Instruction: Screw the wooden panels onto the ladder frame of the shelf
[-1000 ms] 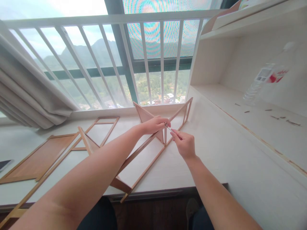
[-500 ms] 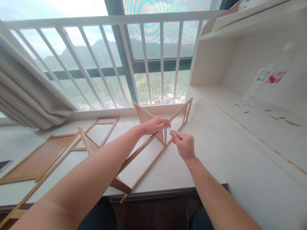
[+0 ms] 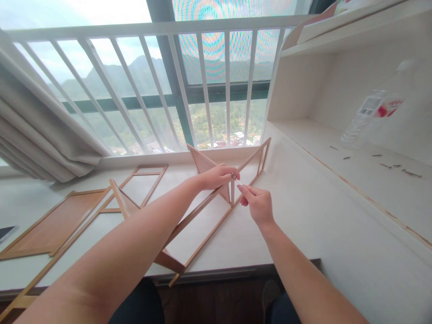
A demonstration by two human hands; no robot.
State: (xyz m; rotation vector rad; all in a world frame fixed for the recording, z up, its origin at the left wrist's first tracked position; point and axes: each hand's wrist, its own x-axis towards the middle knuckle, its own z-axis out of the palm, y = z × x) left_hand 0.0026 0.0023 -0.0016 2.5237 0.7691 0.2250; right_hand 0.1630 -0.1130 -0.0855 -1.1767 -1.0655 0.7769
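Note:
A light-brown wooden frame [image 3: 199,210] with slim rails and upright panels stands on the white surface by the window. My left hand [image 3: 219,175] is closed over its upper rail, near the middle post, with the fingertips curled at the joint. Between the thumb and fingers of my right hand [image 3: 258,201] is a thin, silvery metal rod [image 3: 239,182]. The rod slants up to the joint beside my left fingertips. Its far end is hidden, and its exact kind is too small to make out.
A flat ladder-like wooden frame [image 3: 151,189] and a brown panel [image 3: 60,220] lie on the left. On the right shelf are a clear plastic bottle [image 3: 369,117] and several small dark pieces [image 3: 411,173]. White railings [image 3: 227,90] run along the window; a grey curtain [image 3: 43,121] hangs left.
My right hand has shifted very slightly left and turned a little with the rod. My left hand and the wooden frame look unmoved.

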